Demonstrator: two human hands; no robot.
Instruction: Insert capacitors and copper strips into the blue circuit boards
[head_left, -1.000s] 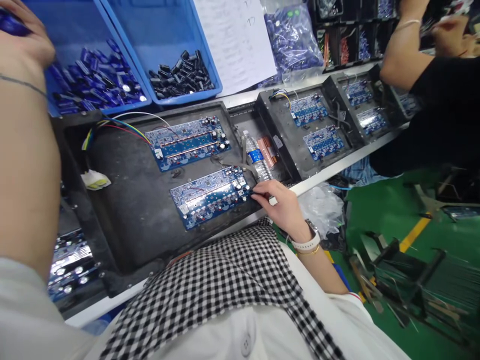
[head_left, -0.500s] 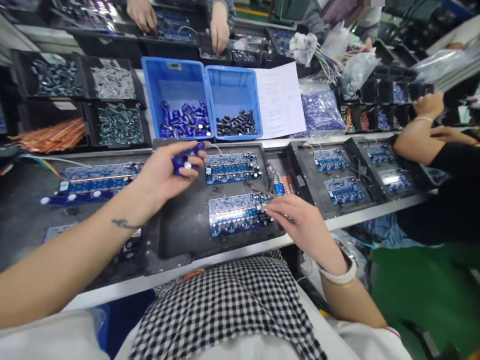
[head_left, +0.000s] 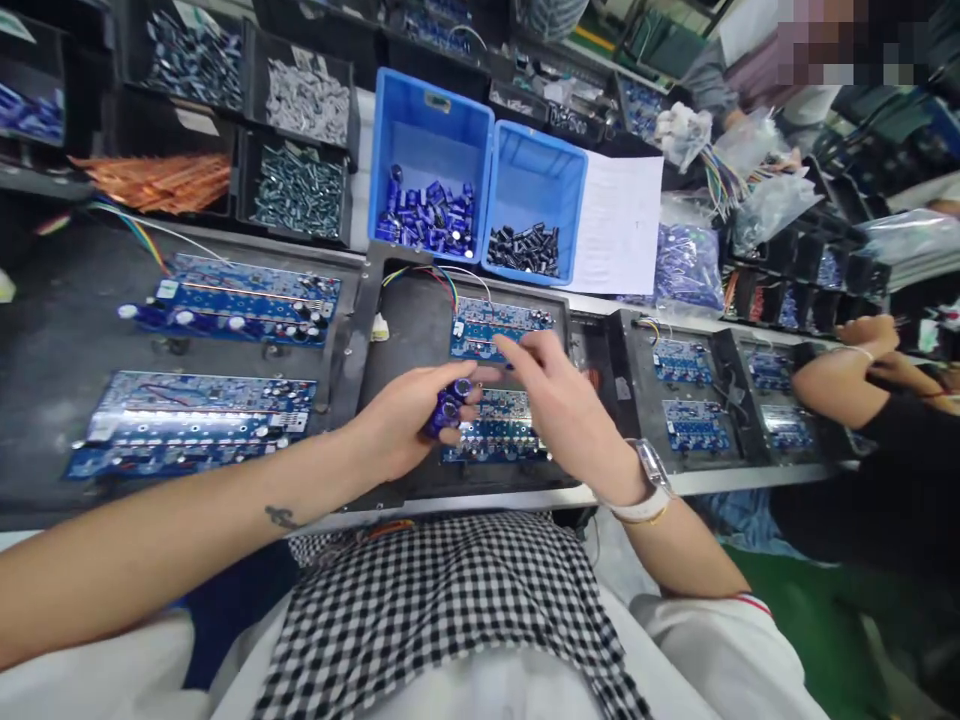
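Observation:
Several blue cylindrical capacitors (head_left: 448, 408) lie in my left hand (head_left: 420, 415), whose fingers curl round them above the black tray (head_left: 405, 375). Close to its fingertips is my right hand (head_left: 555, 400), thumb and index finger near together over the upper circuit board (head_left: 495, 318); what is between them, if anything, is too small to make out. Below, the lower circuit board (head_left: 499, 440) is partly covered by both hands. At the left, one board (head_left: 255, 290) carries a row of blue capacitors along its front edge, and another board (head_left: 202, 415) lies in front of it.
Behind the tray stand a blue bin of blue capacitors (head_left: 435, 85) and a blue bin of black parts (head_left: 540, 145), beside a paper sheet (head_left: 622, 220). Black bins with copper-coloured strips (head_left: 161, 182) and small parts stand left. Another person's arm (head_left: 840, 385) rests at the right.
The view has shifted left. My right hand has left the lower board's right end and come up beside my left hand, which has moved rightward over the boards with its capacitors.

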